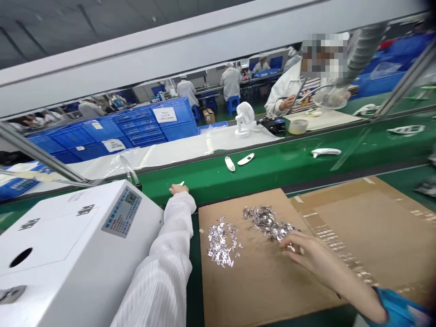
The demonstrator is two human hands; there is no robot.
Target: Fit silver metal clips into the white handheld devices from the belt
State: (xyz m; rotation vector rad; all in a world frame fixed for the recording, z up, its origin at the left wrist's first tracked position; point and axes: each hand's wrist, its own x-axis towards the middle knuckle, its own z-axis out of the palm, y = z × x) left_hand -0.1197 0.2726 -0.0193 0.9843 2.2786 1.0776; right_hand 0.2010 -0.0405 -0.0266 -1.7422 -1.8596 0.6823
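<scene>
Fingers (pixel 290 236), right hand (pixel 309 249): slightly parted, grip unclear, touching metal pieces (pixel 267 220) running leftward toward cardboard's (pixel 238 290) far edge; left hand (pixel 178 189): pinching white part (pixel 181 183).

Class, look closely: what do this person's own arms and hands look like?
The left hand is ungloved; a loose, creased white sleeve with fine stripes reaches the wrist. What appears to be their right hand is ungloved too, its forearm bare up to a bright blue sleeve.
</scene>
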